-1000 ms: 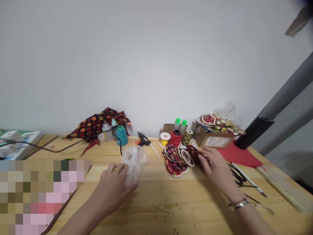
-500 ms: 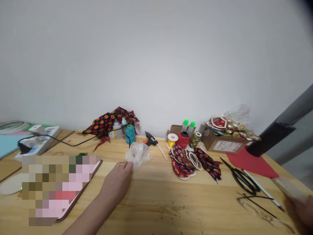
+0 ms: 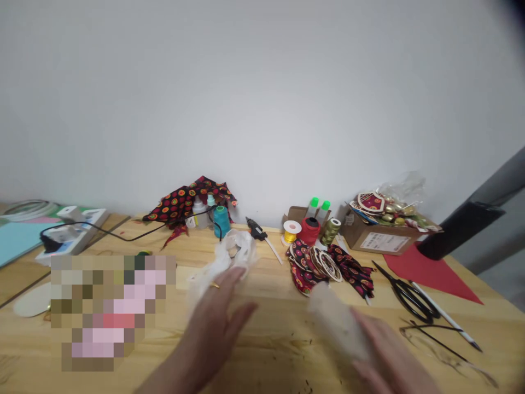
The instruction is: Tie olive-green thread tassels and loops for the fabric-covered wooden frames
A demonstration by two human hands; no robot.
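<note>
My left hand [image 3: 217, 323] reaches over the table with fingers stretched and thumb apart. Its fingertips overlap a crumpled clear plastic bag [image 3: 238, 246]; whether they touch it I cannot tell. To the right, my right hand [image 3: 385, 350] grips a pale, whitish oblong object [image 3: 338, 320], blurred by motion so that its kind does not show. Beyond that object lie patterned fabric pieces [image 3: 301, 276] with pale cut-out shapes. A glue gun [image 3: 256, 230] rests behind the plastic bag, with a white glue stick [image 3: 274, 250] in it.
Black scissors [image 3: 410, 298], a white pencil [image 3: 449, 317] and glasses [image 3: 435, 336] lie at right. Thread spools [image 3: 310, 231] stand near a filled cardboard box [image 3: 375, 238]. At left are a power strip [image 3: 77, 232], its cable and a pixelated pinkish object [image 3: 118, 312].
My right hand has come in from the right edge to the middle with the pale object. My left hand's thumb has spread, and the plastic bag has shifted and spread out.
</note>
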